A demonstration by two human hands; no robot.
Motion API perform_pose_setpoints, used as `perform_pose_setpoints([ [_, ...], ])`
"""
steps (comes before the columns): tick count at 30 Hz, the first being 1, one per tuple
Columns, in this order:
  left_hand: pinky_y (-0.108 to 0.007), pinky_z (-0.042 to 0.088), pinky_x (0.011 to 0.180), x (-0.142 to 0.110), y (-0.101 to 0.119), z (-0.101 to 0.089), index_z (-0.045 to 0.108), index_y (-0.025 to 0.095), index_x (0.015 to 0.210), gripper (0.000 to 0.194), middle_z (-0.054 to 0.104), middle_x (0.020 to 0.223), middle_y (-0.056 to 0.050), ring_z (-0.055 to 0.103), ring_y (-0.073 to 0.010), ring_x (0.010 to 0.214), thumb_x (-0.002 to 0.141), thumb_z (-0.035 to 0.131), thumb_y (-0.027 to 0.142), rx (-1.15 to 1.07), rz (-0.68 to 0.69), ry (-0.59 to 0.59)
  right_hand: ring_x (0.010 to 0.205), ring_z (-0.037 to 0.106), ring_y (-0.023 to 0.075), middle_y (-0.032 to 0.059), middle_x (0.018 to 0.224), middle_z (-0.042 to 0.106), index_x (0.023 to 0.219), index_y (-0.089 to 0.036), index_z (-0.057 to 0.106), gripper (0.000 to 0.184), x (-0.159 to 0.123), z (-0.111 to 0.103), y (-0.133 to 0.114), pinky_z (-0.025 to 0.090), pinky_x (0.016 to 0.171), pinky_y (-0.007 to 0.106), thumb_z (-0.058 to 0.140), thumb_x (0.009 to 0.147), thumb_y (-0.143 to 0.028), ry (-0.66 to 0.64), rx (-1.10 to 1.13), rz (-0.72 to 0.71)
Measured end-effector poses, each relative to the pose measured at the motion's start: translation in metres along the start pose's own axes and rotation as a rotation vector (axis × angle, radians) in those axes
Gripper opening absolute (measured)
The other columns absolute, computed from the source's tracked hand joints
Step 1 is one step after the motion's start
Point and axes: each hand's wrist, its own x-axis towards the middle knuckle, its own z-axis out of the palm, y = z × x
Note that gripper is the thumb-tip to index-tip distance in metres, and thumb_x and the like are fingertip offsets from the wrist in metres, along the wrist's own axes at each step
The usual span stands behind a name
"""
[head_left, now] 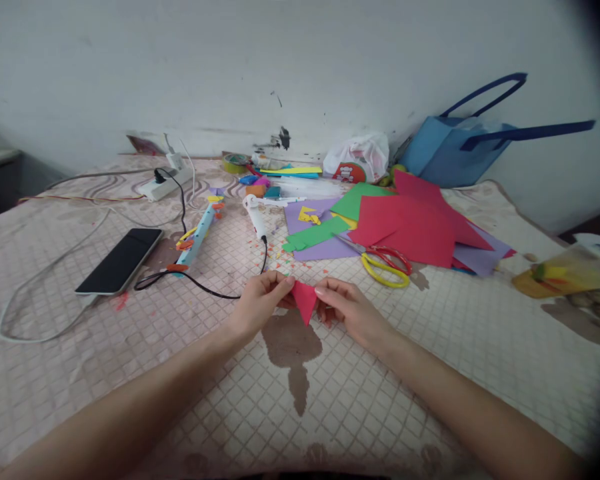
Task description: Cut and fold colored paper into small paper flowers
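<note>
Between my two hands is a small red piece of craft paper (305, 304), its pointed end hanging down. My left hand (264, 299) pinches its left corner between thumb and fingers. On the other side, my right hand (347, 308) grips the right corner the same way. Just beyond them lie scissors (386, 268) with red and yellow handles, their blades resting over the coloured sheets. A white glue gun (256, 220) lies behind my left hand, its black cord running toward that hand.
Large red sheets (405, 223), a purple sheet (323, 250) and green pieces are piled beyond the scissors. At left are a phone (121, 261), a light-blue decorated strip (199, 235) and a power strip (167, 183). A blue bag (445, 150) stands back right; a clear container (565, 270) is at right.
</note>
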Motion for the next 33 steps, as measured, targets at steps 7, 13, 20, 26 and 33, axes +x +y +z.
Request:
perform_pose_setpoints([
  [7,-0.023,0.050,0.061,-0.0005,-0.0010,0.0025,0.057,0.012,0.072,0.032,0.067,0.067,-0.003,0.062,-0.0113,0.060,0.073,0.067,0.043,0.055,-0.126,-0.125,0.047,0.045,0.0074,-0.0033,0.057,0.055,0.066,-0.018,0.053,0.023,0.0023,-0.0005,0.0020,0.035,0.046,0.022,0.063,0.078,-0.034,0.095,-0.020,-0.028],
  [13,-0.020,0.050,0.057,-0.0014,-0.0037,0.0031,0.058,0.012,0.069,0.030,0.066,0.060,-0.003,0.061,-0.0097,0.054,0.073,0.068,0.040,0.069,-0.151,-0.154,0.048,0.045,0.0077,-0.0033,0.057,0.055,0.066,-0.018,0.053,0.022,0.0019,0.0007,0.0008,0.035,0.047,0.022,0.062,0.078,-0.033,0.103,-0.027,-0.040],
  [20,-0.020,0.050,0.056,-0.0034,-0.0070,0.0054,0.061,0.011,0.070,0.026,0.067,0.064,-0.003,0.062,-0.0096,0.054,0.071,0.069,0.036,0.080,-0.174,-0.208,0.047,0.046,0.0078,-0.0038,0.056,0.054,0.069,-0.018,0.054,0.022,0.0018,0.0008,0.0025,0.034,0.046,0.022,0.060,0.080,-0.035,0.055,-0.025,-0.018],
  [26,-0.021,0.051,0.060,-0.0047,-0.0058,0.0063,0.063,0.011,0.071,0.024,0.068,0.067,-0.003,0.063,-0.0099,0.058,0.071,0.069,0.034,0.089,-0.174,-0.239,0.047,0.045,0.0073,-0.0043,0.055,0.054,0.067,-0.018,0.051,0.022,0.0017,0.0020,0.0033,0.034,0.047,0.022,0.062,0.079,-0.032,0.018,-0.041,-0.027],
  [33,-0.020,0.050,0.056,-0.0033,-0.0061,0.0051,0.062,0.011,0.068,0.025,0.067,0.063,-0.002,0.061,-0.0086,0.053,0.070,0.070,0.035,0.061,-0.173,-0.245,0.048,0.045,0.0073,-0.0045,0.055,0.053,0.067,-0.018,0.051,0.021,0.0022,0.0019,0.0057,0.034,0.047,0.022,0.061,0.080,-0.031,0.037,-0.030,-0.031],
])
